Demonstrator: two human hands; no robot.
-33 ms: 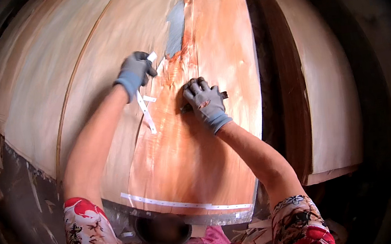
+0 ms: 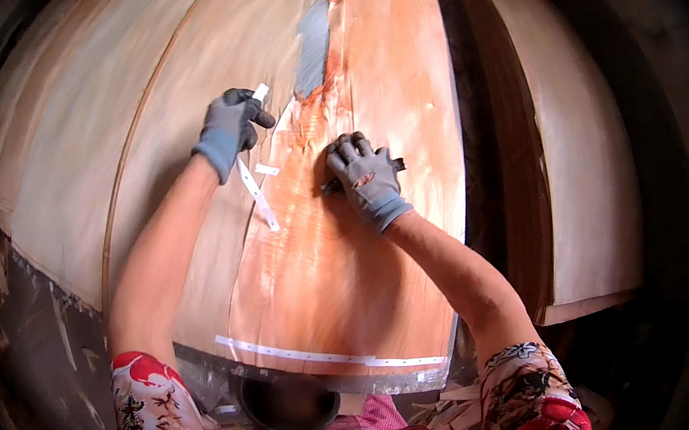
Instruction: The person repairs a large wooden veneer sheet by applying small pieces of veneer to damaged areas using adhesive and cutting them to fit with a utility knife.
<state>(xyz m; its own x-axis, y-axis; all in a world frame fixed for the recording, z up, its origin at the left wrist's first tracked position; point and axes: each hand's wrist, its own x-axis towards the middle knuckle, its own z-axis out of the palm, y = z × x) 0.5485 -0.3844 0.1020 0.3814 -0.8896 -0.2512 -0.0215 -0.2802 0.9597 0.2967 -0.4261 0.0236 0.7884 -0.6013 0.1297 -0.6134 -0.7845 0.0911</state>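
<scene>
My left hand (image 2: 228, 133), in a grey glove with dark fingertips, is closed above the seam between two wood veneer sheets. A short white tape end (image 2: 261, 93) sticks out by its thumb and finger. Below that hand hangs a white dotted tape strip (image 2: 258, 195), and a small tape piece (image 2: 266, 169) lies beside it. My right hand (image 2: 364, 179), its glove torn on the back, presses on the reddish veneer sheet (image 2: 310, 280). Its fingers curl over a dark object (image 2: 399, 164) that shows at both sides; its kind is hidden.
Near the veneer's front edge runs a long white tape strip (image 2: 293, 350). A ragged gap (image 2: 312, 49) in the veneer shows grey beneath. To the right stands a stack of veneer sheets (image 2: 583, 140). A dark round bowl-like thing (image 2: 289, 405) sits below the front edge.
My left hand has shifted slightly left, with the tape end in it. The right hand stays on the veneer. The whole view has moved a little.
</scene>
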